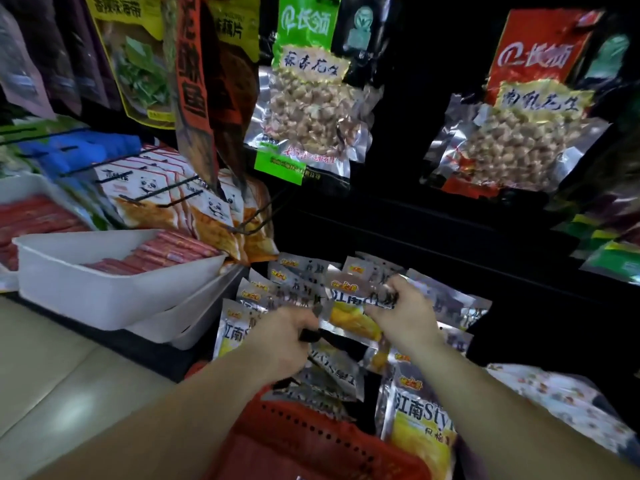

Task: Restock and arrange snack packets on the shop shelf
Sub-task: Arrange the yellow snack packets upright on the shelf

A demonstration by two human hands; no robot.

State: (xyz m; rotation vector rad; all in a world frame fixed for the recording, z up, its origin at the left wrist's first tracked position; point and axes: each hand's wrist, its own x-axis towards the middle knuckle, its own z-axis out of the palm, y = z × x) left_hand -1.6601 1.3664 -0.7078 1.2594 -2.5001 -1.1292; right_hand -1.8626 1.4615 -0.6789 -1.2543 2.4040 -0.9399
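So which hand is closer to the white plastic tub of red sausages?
Left. The left hand, gripping a black handle, is just right of the white plastic tub; the right hand, pinching a silver snack packet, is farther right still.

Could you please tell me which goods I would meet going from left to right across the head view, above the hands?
White tray of red sausages → panda-print packets → green-topped peanut packet → red-topped peanut packet.
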